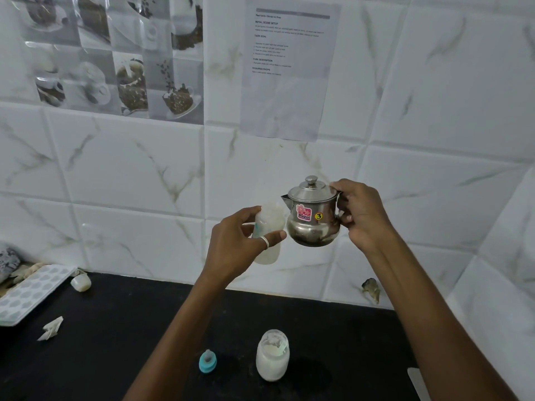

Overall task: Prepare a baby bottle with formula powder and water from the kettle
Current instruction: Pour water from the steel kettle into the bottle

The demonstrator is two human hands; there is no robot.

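Bottle and kettle hang side by side in the air above the counter. The baby bottle [270,219] stands upright in the left hand [234,241], which grips it. The thumb, which wears a pale ring [265,242], crosses the bottle's front, and the fingers [251,212] curl round its far side. The bottle's open mouth sits just under the spout [286,201] of the kettle [311,224], and its wall is close against the kettle's belly. The right hand [363,215] holds the kettle by the handle on its right, fingers curled round it, with the thumb up at the edge of the lid [311,190].

The bottle is cloudy, translucent plastic, a plain cylinder with a pale layer at the bottom. The kettle is polished steel, round-bellied with a narrower neck, a domed lid and a knob, and it carries a pink sticker and a yellow one marked 3.

Both forearms reach up and forward from the lower edge, the wrists raised to the tiled wall [130,175].

On the black counter [115,342] below stand a stubby clear jar [272,360] of white powder and a teal-ringed teat [208,361] just to its left. A white ice tray [31,293] lies at the far left.
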